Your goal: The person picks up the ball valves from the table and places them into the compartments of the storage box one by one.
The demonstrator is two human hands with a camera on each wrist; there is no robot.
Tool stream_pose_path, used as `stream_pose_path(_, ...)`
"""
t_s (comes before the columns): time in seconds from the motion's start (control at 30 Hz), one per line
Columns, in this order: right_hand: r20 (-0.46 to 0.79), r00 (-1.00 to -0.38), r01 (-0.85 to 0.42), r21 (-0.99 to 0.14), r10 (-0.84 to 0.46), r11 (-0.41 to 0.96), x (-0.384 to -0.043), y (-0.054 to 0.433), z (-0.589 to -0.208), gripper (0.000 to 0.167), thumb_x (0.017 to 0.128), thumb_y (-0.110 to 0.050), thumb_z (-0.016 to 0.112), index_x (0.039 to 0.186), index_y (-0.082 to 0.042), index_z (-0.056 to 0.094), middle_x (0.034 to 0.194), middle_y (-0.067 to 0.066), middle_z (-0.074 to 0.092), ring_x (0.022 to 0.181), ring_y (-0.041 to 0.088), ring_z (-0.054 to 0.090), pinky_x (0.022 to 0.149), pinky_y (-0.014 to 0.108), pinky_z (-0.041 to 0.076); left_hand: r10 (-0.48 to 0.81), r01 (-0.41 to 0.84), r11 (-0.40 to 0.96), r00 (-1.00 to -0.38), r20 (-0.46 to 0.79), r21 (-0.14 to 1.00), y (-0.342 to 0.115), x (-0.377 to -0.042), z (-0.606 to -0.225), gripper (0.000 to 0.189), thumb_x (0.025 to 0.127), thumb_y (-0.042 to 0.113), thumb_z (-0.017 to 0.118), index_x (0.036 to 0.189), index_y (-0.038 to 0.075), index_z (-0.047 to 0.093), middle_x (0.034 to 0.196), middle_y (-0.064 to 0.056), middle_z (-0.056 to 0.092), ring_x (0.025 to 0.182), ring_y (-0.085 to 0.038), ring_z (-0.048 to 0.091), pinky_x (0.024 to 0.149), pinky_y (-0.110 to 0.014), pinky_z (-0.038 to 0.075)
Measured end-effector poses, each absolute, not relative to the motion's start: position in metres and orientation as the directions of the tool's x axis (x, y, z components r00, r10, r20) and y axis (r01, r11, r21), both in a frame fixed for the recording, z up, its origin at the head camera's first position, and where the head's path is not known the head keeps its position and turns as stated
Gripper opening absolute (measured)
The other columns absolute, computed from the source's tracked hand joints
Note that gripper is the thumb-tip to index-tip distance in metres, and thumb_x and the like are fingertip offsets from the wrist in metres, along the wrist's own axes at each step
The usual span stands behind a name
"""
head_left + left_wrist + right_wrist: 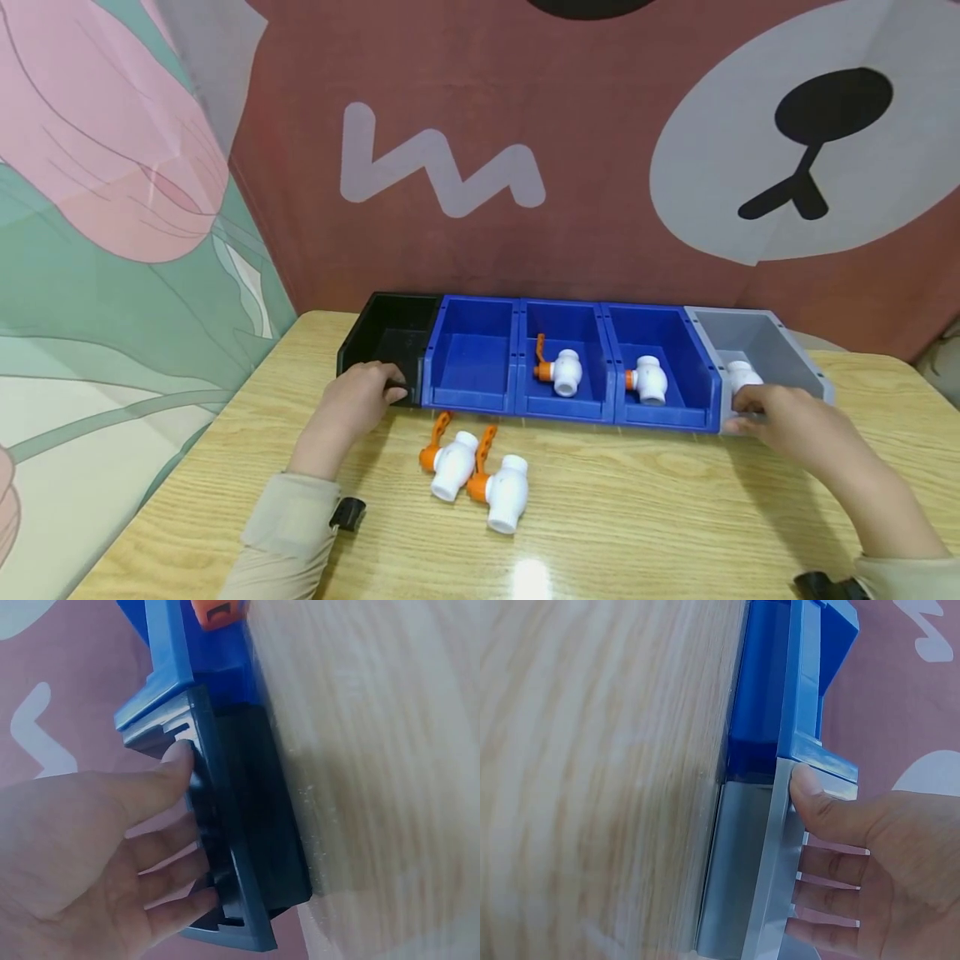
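My left hand grips the front rim of a black bin at the left end of a bin row. In the left wrist view, its thumb lies on the rim, fingers reaching over the inner side. At the row's right end, my right hand holds the front rim of a grey bin the same way. A white ball valve inside that bin is partly hidden by the hand. Two white ball valves with orange handles, a left one and a right one, lie on the table near the left hand.
Between the end bins stand three blue bins. A ball valve lies in the middle blue bin, another valve in the right blue bin. The left blue bin shows a bare floor. Behind the wooden table hangs a printed cloth.
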State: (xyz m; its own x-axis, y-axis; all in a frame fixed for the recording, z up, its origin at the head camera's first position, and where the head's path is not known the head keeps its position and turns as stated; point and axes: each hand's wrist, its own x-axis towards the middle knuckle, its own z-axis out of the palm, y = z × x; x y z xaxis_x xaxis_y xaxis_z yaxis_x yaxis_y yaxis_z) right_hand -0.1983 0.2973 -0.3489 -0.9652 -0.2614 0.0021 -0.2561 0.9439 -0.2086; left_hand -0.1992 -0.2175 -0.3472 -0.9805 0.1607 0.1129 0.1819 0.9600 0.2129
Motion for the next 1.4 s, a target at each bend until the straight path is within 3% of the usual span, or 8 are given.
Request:
stream_pose_path(0.27,-0.023,-0.968,-0.239,-0.210,-0.249,0.948,-0.199,0.294,-0.349,0.032,0.086,-0.032,0.076,0.102,-0.005,0.070,0.099,0.017,0.071,0.094,0.043,0.065,0.066,0.057,0.052,0.201,0.243,0.947,-0.958,0.204,0.210,-0.217,-0.195,-0.338,0.015,0.094,0.019,0.070,0.103,0.008,0.074,0.102,-0.009,0.070,0.099,-0.033,0.063,0.087,-0.050,0.053)
stream_pose_path(0.83,0.004,-0.972,-0.232,-0.200,-0.236,0.952,-0.195,0.291,-0.348,0.026,0.085,-0.027,0.077,0.099,-0.006,0.069,0.097,0.017,0.071,0.091,0.042,0.066,0.061,0.058,0.050,0.258,0.299,0.936,-0.943,0.212,0.188,-0.197,-0.176,-0.310,0.025,0.095,0.024,0.069,0.114,0.008,0.072,0.110,-0.008,0.069,0.104,-0.030,0.063,0.091,-0.047,0.053)
stream_pose_path(1.13,0.003,-0.973,-0.228,-0.192,-0.232,0.955,-0.195,0.289,-0.348,0.022,0.085,-0.025,0.077,0.095,-0.008,0.068,0.090,0.013,0.069,0.079,0.029,0.063,0.057,0.053,0.050,0.294,0.328,0.936,-0.928,0.228,0.127,-0.183,-0.165,-0.301,0.032,0.092,0.028,0.072,0.116,0.007,0.072,0.112,-0.009,0.069,0.103,-0.029,0.064,0.089,-0.044,0.055)
stream_pose_path(1.4,-0.013,-0.975,-0.216,-0.190,-0.222,0.958,-0.195,0.287,-0.347,0.023,0.086,-0.023,0.077,0.096,-0.005,0.067,0.091,0.014,0.068,0.078,0.027,0.062,0.057,0.051,0.050,0.336,0.361,0.928,-0.918,0.210,0.095,-0.169,-0.151,-0.291,0.042,0.088,0.040,0.075,0.117,0.010,0.072,0.113,-0.008,0.069,0.106,-0.028,0.064,0.089,-0.043,0.054)
